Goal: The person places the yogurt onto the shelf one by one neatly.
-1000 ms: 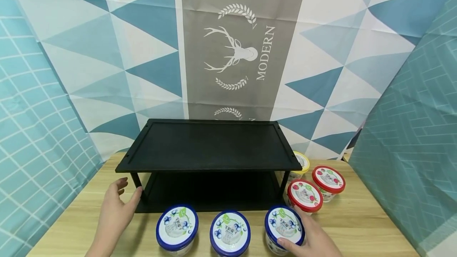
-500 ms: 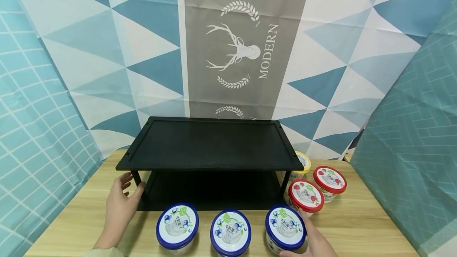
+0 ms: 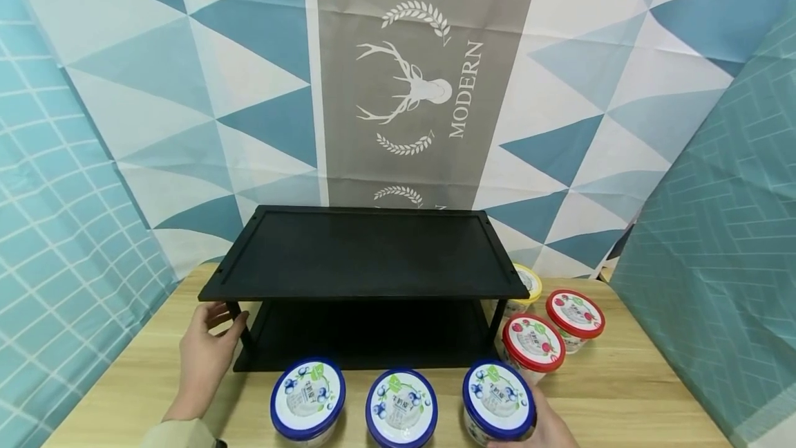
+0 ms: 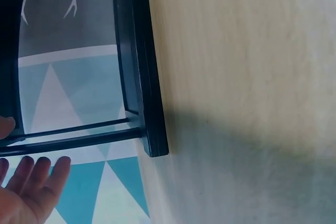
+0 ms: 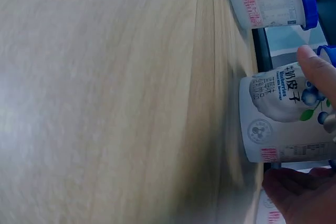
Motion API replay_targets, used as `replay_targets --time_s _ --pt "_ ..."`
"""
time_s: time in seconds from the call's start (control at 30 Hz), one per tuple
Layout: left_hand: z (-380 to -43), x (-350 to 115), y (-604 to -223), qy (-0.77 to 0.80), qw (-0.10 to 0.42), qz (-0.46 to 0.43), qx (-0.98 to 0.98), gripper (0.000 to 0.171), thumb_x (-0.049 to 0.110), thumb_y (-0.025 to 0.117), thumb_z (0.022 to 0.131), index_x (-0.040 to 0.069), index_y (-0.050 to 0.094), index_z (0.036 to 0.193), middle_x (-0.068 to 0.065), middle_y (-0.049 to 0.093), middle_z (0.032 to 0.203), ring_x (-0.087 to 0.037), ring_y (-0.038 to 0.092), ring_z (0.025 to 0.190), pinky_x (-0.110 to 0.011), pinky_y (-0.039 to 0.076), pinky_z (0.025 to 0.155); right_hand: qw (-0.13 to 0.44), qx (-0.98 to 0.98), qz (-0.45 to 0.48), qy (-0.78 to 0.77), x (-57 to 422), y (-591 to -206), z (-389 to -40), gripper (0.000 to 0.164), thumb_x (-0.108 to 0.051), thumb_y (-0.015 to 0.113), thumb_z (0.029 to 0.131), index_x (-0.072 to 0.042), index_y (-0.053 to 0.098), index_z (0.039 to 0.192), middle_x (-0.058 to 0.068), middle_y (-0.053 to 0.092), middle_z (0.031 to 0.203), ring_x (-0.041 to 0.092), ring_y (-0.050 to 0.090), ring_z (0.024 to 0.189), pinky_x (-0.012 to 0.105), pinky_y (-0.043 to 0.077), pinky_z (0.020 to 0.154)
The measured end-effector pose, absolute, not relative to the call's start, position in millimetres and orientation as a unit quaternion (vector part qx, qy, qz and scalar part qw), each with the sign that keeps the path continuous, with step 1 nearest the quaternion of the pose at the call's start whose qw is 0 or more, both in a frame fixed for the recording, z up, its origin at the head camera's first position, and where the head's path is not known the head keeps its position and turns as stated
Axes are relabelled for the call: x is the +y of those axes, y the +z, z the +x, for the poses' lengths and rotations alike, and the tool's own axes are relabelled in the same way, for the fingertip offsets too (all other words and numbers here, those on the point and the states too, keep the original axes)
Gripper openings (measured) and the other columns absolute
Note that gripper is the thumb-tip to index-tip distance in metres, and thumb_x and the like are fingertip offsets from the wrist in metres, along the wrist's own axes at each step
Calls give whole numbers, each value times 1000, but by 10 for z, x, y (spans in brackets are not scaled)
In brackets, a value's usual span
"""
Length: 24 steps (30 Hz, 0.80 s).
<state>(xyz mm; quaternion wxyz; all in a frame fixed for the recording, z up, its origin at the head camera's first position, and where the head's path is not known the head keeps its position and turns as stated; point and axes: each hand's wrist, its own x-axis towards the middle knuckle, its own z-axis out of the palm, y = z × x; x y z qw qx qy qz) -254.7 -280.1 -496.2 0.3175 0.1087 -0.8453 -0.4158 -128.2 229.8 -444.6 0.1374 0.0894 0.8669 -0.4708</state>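
Rack (image 3: pixel 367 253), left hand (image 3: pixel 207 351) at edge, blue-lidded tubs (image 3: pixel 401 406) spaced apart

"MODERN" is written on the grey cloth (image 3: pixel 423 130); "牛奶皮子" and "Blueberries" are printed on a blue-lidded cup (image 5: pixel 286 116).

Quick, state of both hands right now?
Left hand: open, thumb and fingers either side of the black shelf's leg; firm contact unclear.
Right hand: holding the rightmost blue-lidded tub.
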Motion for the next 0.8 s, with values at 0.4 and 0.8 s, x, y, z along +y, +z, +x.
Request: replay_targets --time_s 0.4,0.8 --pt "-2179 -2472 -4298 -404 295 119 -857 35 18 63 80 11 50 111 -12 60 101 -23 57 90 -14 45 63 157 812 78 -556 2282 -4540 -1294 106 -46 73 65 -10 4 138 18 33 133 29 44 113 46 44 84" --pt "-2198 -2463 -4276 -381 303 119 -865 28 11 61 80 13 52 106 -9 62 99 -12 58 84 -19 44 66 155 795 82 -580 2276 -4590 -1331 107 -41 75 64 -8 5 139 19 35 133 30 46 113 45 44 84"
